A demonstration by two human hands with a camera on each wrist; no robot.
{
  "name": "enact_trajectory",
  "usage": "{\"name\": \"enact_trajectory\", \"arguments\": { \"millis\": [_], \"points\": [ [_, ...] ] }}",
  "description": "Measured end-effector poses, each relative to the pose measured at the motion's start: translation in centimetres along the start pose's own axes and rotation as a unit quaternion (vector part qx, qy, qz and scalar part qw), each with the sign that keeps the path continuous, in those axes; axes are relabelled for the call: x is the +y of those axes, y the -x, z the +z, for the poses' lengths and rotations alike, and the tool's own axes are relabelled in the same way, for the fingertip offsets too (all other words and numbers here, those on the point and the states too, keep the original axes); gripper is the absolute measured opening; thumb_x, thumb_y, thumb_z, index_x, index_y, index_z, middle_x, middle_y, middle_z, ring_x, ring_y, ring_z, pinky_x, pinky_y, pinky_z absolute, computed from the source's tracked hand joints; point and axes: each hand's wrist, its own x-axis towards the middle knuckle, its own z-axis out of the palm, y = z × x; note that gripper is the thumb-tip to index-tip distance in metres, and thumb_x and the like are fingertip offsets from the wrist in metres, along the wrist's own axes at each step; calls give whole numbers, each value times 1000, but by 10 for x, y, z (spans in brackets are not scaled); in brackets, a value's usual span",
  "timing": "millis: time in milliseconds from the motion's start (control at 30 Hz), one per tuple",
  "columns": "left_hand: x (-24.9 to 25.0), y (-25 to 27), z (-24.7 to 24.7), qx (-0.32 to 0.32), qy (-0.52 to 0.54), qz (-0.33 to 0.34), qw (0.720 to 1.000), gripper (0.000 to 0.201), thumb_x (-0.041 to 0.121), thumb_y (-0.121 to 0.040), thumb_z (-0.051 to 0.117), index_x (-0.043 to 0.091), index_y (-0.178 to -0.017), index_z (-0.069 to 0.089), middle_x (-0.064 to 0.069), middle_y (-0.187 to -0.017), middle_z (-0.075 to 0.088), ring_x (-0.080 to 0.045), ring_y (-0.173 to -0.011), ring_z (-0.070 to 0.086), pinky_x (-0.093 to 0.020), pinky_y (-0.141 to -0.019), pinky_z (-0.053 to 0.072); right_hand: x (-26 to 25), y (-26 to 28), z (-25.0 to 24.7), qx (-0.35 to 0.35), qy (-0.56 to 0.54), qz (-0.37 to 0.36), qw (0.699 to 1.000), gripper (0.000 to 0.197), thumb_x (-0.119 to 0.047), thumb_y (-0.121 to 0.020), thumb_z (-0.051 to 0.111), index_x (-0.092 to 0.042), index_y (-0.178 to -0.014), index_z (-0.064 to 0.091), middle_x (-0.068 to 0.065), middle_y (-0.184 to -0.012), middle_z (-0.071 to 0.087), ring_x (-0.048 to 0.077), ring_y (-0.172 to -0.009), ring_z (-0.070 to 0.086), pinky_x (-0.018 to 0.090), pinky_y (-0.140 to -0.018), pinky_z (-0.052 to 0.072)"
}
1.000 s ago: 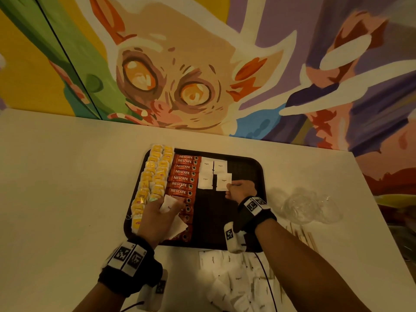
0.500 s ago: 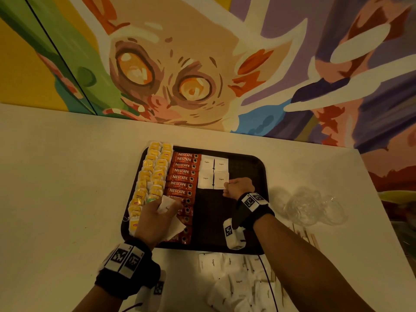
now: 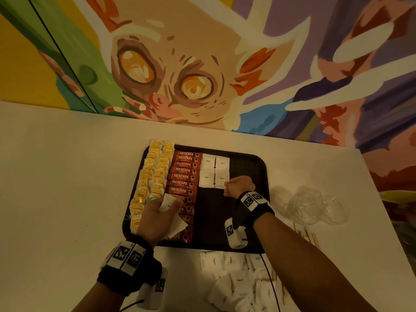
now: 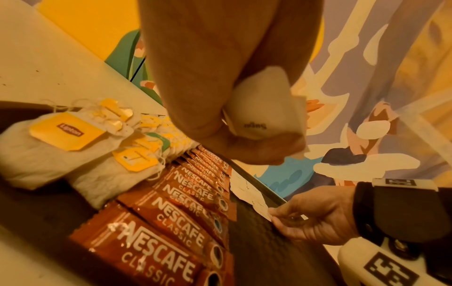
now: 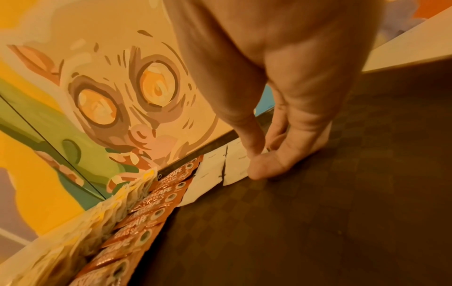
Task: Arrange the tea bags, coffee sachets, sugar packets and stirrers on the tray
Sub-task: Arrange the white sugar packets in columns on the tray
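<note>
On the black tray (image 3: 252,167), Nescafe sachets (image 3: 183,176) lie crosswise in a column running front to back. Just right of them sit four sugar packets (image 3: 215,173). The right hand (image 3: 238,186) pinches the near-right packet's edge. The left hand (image 3: 157,218), over the sachets, clasps spare sugar packets (image 4: 263,114).

red coffee sachets (image 3: 183,174) on the tray read "nescafe classic", one sachet under another in a column. white sugar packets (image 3: 215,171) beside them read "sugar"; same word on the loose packets (image 3: 236,273) on the table and, upside down, on the packet (image 4: 259,114) held in the left hand (image 3: 157,218). yellow tea bag tag (image 4: 67,131) read "lipton". wristband squares carried black-and-white code patterns, no legible text.
</note>
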Motion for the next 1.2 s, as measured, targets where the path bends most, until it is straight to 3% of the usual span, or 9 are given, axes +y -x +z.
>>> {"name": "enact_trajectory", "arguments": {
  "millis": [100, 200, 400, 533, 700, 900, 1000, 1100, 1200],
  "points": [
    [5, 2, 0, -11, 17, 0, 1000, 11, 28, -90, 64, 17, -91, 65, -1, -88, 68, -13, -75, 67, -22, -57, 50, -1, 8, -4, 6, -29, 4, 1000, 20, -15, -86, 73, -8, -103, 65, 12, -97, 73, 25, -93, 71, 40, -88, 58],
    [6, 5, -1, -33, -4, 4, 999, 11, 27, -87, 68, 17, -91, 64, -2, -85, 70, -12, -71, 68, -21, -54, 50, 0, 25, -6, 13, -72, -14, 997, 21, -17, -92, 66, -7, -111, 64, 3, -77, 64, 16, -71, 68, 36, -79, 61],
    [9, 12, -3, -71, -46, 18, 996, 20, 28, -80, 75, 23, -91, 60, 0, -89, 68, -15, -76, 68, -24, -55, 53, -8, 82, -6, -42, -90, -116, 988, 21, -26, -93, 64, -17, -112, 62, -2, -98, 64, 12, -77, 66, 21, -59, 55],
    [7, 19, -4, -105, -82, 36, 990, 28, 31, -76, 79, 22, -94, 61, -1, -88, 70, -15, -73, 71, -29, -58, 57, -15, 130, -5, -168, -79, -235, 954, 11, -31, -93, 63, -25, -102, 64, -7, -105, 66, 9, -80, 65, 20, -63, 50],
    [8, 29, -6, -165, -82, 92, 979, 25, 20, -77, 79, 24, -97, 65, 4, -89, 71, -9, -76, 69, -18, -60, 53, -4, 158, 1, -247, -47, -309, 917, 9, -30, -87, 72, -32, -95, 68, -9, -106, 67, 8, -103, 62, 30, -91, 52],
    [5, 41, -11, -195, -104, 136, 966, 30, 23, -76, 80, 28, -101, 65, 10, -92, 70, -1, -87, 65, -12, -67, 50, 13, 165, 2, -247, -77, -292, 921, 8, -15, -89, 70, -20, -95, 70, 4, -104, 70, 15, -96, 69, 26, -72, 59],
    [1, 42, -15, -209, -138, 102, 963, 32, 33, -80, 75, 27, -108, 62, 7, -103, 65, -9, -91, 64, -18, -70, 52, 18, 163, -3, -221, -76, -285, 930, 8, -12, -91, 66, -18, -96, 68, 7, -106, 69, 16, -90, 69, 26, -66, 59],
    [-2, 43, -20, -213, -153, 104, 959, 31, 51, -81, 63, 27, -100, 65, 5, -101, 65, -13, -90, 65, -37, -80, 57, 23, 164, -9, -200, -49, -305, 930, 9, -12, -92, 66, -20, -95, 69, 2, -100, 68, 12, -80, 65, 21, -61, 54],
    [1, 46, -18, -217, -144, 129, 957, 34, 39, -90, 57, 7, -94, 66, -6, -91, 67, -15, -77, 67, -36, -73, 59, 24, 167, -9, -207, -52, -319, 923, 8, -13, -91, 67, -21, -95, 69, 1, -100, 68, 14, -85, 65, 21, -62, 53]
  ]
}}
